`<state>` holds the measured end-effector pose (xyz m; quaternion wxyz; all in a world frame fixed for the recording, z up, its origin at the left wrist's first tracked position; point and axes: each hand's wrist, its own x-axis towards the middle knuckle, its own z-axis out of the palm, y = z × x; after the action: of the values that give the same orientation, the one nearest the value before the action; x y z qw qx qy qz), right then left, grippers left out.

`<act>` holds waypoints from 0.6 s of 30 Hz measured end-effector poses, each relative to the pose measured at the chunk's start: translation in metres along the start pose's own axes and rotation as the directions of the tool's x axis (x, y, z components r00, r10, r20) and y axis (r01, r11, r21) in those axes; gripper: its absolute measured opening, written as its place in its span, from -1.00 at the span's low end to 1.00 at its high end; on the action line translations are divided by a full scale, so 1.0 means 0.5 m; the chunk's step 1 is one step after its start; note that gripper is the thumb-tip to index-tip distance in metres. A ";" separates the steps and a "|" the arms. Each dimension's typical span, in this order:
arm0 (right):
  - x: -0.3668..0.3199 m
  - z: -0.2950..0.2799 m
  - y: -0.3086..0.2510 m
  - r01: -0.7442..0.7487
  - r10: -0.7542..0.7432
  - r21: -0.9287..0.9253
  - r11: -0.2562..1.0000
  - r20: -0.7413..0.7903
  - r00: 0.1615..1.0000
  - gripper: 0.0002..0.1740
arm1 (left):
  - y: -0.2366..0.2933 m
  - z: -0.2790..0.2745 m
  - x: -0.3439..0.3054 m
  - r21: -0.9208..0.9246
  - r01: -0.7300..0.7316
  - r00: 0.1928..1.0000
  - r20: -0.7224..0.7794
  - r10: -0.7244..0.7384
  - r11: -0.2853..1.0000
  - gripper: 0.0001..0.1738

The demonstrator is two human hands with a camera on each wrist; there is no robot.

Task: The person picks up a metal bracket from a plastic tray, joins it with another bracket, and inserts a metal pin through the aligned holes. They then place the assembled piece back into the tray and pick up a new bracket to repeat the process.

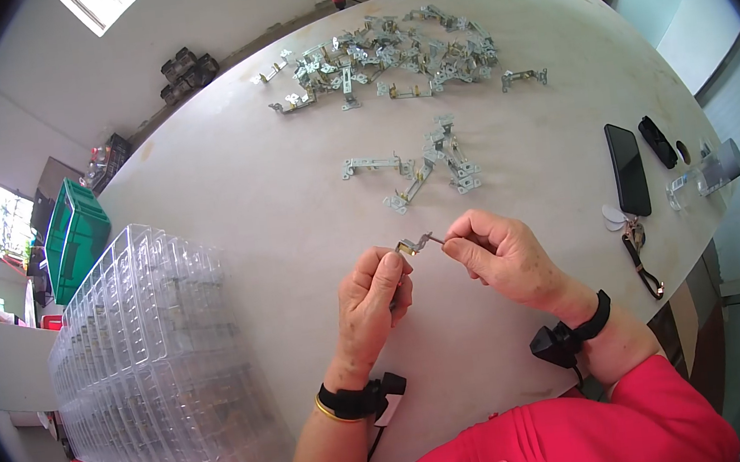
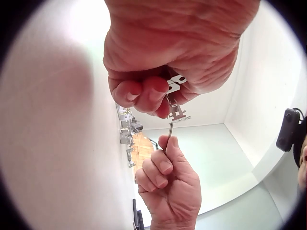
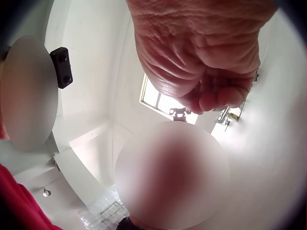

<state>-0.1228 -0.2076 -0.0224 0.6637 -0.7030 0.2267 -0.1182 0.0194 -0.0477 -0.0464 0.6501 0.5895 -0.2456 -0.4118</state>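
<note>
Between the thumb and fingers of my left hand (image 1: 367, 297) is a small metal bracket (image 1: 415, 245) with a brass-coloured part. Its bent end sticks out toward the right, and the rest is covered by the fingers. My right hand (image 1: 508, 256) pinches a thin metal rod (image 1: 437, 240), its tip right at the bracket's end. In the left wrist view, the rod (image 2: 170, 131) points up at the bracket's slotted end (image 2: 177, 113). Part of the bracket (image 3: 180, 113) also shows below the fingers in the right wrist view. Both hands are above the table's near side.
Several similar brackets (image 1: 419, 180) lie just beyond the hands, and a large heap (image 1: 395, 50) is farther back. Stacked clear plastic trays (image 1: 151, 347) stand at left, near a green crate (image 1: 79, 237). A phone (image 1: 627, 170), keys (image 1: 633, 233) and a clear bottle (image 1: 717, 169) lie at right.
</note>
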 end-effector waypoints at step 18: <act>0.011 -0.019 0.015 -0.155 0.105 0.261 0.953 0.197 0.975 -0.75 | -0.016 0.005 -0.005 0.138 -0.114 0.991 0.092 0.102 0.984 -0.72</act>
<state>-0.1236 -0.2190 -0.0296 0.7791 -0.5952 0.1929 -0.0401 0.0141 -0.0467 -0.0531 0.6165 0.6025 -0.3334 -0.3818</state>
